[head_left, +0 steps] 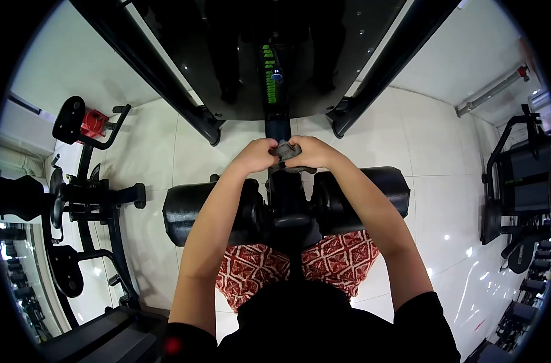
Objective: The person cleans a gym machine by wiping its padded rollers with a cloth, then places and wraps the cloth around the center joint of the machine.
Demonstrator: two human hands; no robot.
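My left hand (pixel 256 156) and my right hand (pixel 312 152) meet in front of me, both with fingers closed on a crumpled grey cloth (pixel 289 150). A loose edge of the cloth hangs below my right hand. Beneath the hands runs the dark upright post (pixel 279 128) of a gym machine. Two black padded rollers, the left pad (pixel 183 215) and the right pad (pixel 391 187), lie across my thighs. My legs in red-and-white patterned shorts (pixel 342 260) show under the pads.
Ahead stands the machine's dark glossy panel (pixel 239 78) with green weight markings (pixel 269 72) and a blue-tipped pin (pixel 276 75). Slanted black frame legs flank it. Another exercise machine (pixel 85 193) is at left, and one more machine (pixel 520 181) at right. Pale tiles (pixel 438 151) cover the floor.
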